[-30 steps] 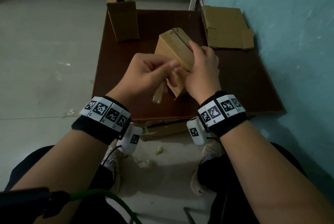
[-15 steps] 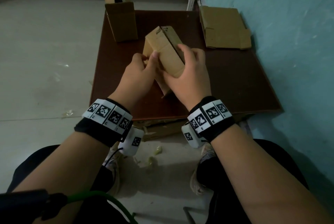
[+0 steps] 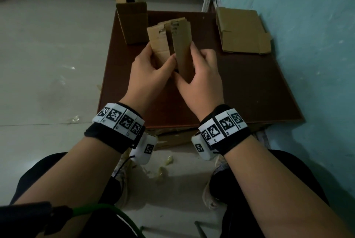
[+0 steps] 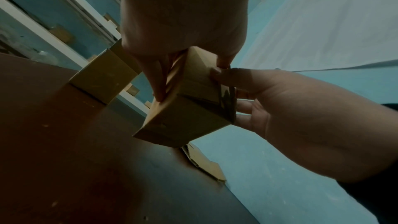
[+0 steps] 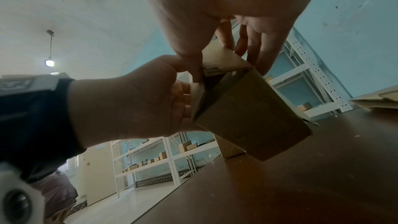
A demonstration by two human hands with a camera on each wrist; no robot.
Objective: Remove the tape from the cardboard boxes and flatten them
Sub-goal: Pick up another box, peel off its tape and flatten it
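Note:
A small brown cardboard box [image 3: 172, 45] is held above the dark brown table [image 3: 249, 93], its near end open with flaps spread. My left hand [image 3: 151, 72] grips its left flap and side, thumb on the inner face. My right hand [image 3: 199, 76] holds the right wall, thumb near the open end and fingers behind. In the left wrist view the box [image 4: 185, 111] is pinched between both hands. From the right wrist, the box [image 5: 247, 117] shows its open end and torn flap edges.
An upright open box [image 3: 132, 18] stands at the table's far left. A flattened box [image 3: 244, 30] lies at the far right against the teal wall [image 3: 307, 26]. Crumpled tape scraps [image 3: 163, 166] lie on the floor by my shoes. White shelving [image 5: 163, 156] stands beyond.
The left hand dropped the peeled tape strip and took hold of the box. Both hands turned the box so its opened end faces me, and spread the flaps apart.

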